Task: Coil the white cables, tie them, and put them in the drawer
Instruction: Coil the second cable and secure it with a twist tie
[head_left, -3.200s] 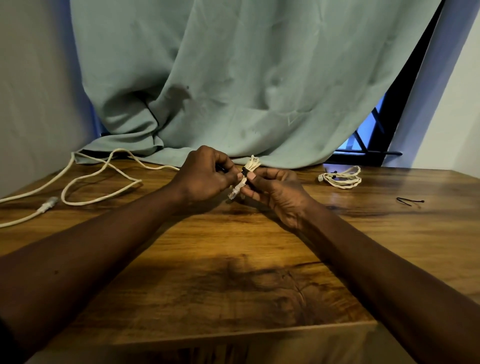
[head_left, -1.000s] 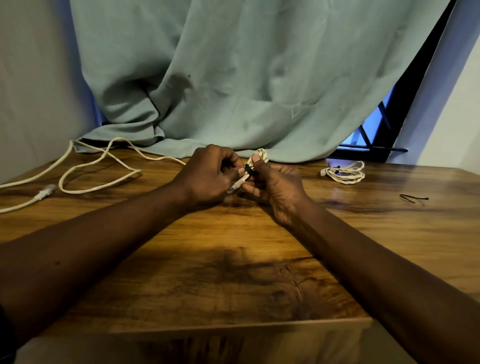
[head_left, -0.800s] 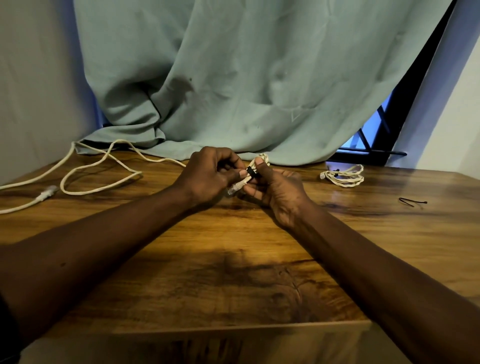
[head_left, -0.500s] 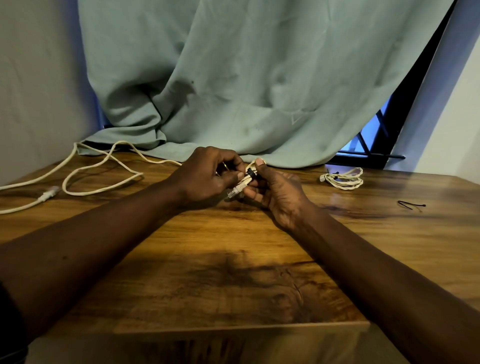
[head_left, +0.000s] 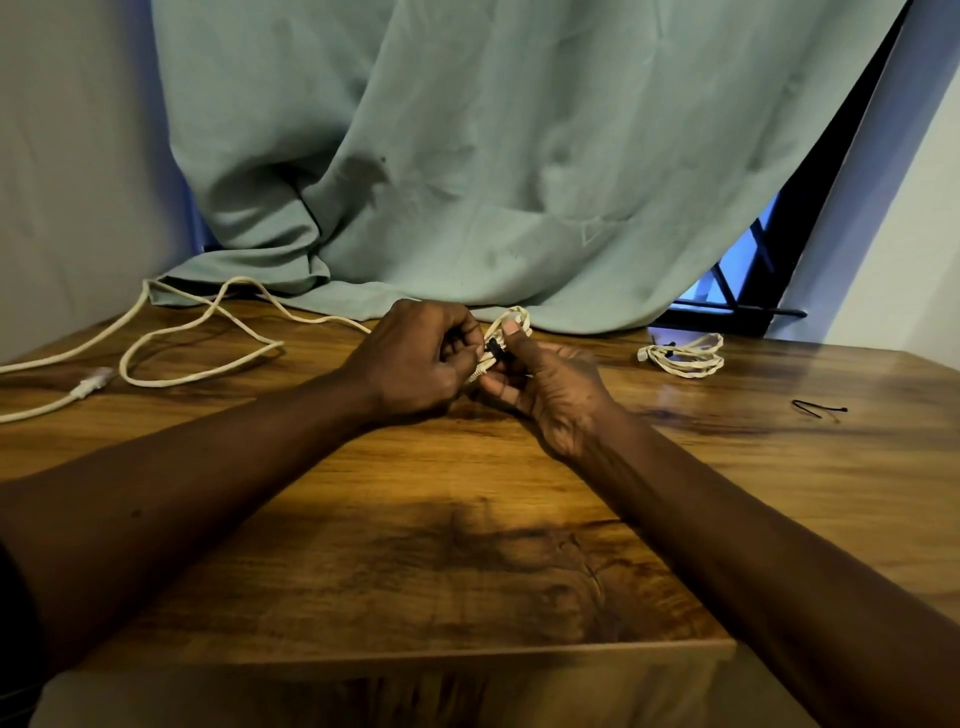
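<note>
Two hands are meeting above the table (head_left: 467, 545), toward its far edge, w/ a small white coil (head_left: 514, 318) held between them. Right hand (head_left: 550, 384) is cradling the coil, thumb pressing down on top, fingers curling underneath. Left hand (head_left: 415, 358) is pinching w/ curled fingers at the coil's near end, right by the black tie (head_left: 496, 347) wrapping its middle; can't tell if it's gripping the tie's tail or the cable itself. The coil is looking light, thin & springy, so the loops are probably going to fan out unless squeezed at the waist, i.e. where the tie is sitting. Best hold: across the bunched middle, not the end loops. Another bundle (head_left: 683, 356), already tied, is lying well to the right; a loose cable (head_left: 208, 369) is sprawling at left, and a spare tie (head_left: 818, 408) is lying near the right edge. No drawer is showing.
</note>
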